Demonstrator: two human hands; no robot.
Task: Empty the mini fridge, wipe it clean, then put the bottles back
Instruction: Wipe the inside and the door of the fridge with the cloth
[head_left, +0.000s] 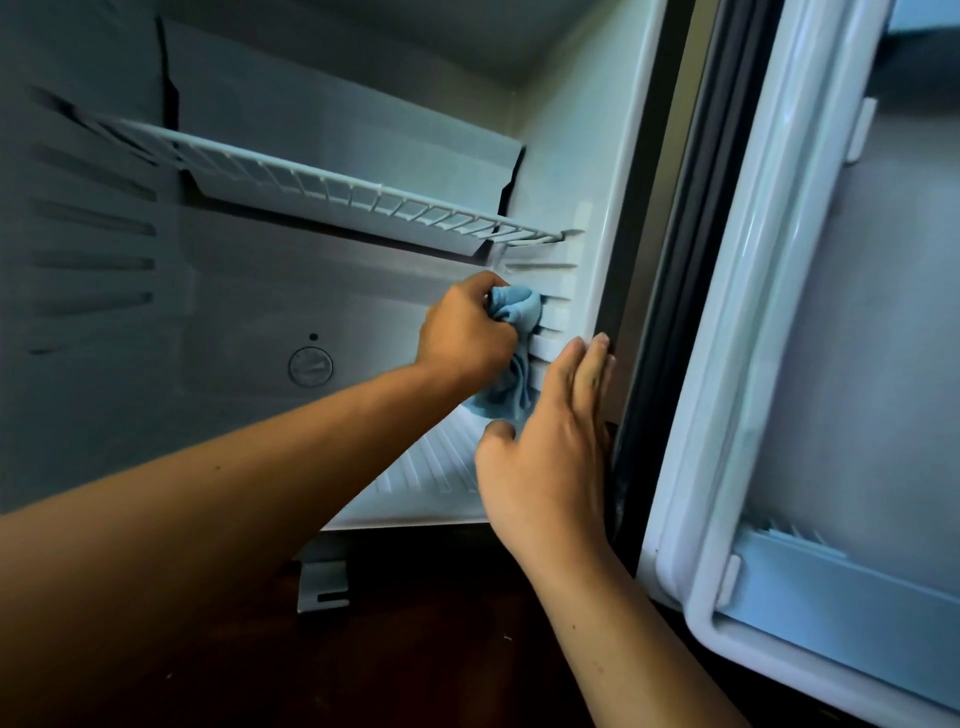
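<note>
A wire shelf (332, 189) spans the fridge interior (234, 322); the open door (831, 364) stands right.

Below the white wire shelf (332, 195), the white plastic mini fridge cavity (249, 322) lies open to its back wall; ribbed ledges (553, 306) line its right wall.

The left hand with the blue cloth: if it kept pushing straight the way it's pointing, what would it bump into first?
Most likely the ribbed right wall of the fridge. The left hand holds the blue cloth bunched against those shelf ridges, so the cloth meets them first, though depth is hard to judge.
</note>
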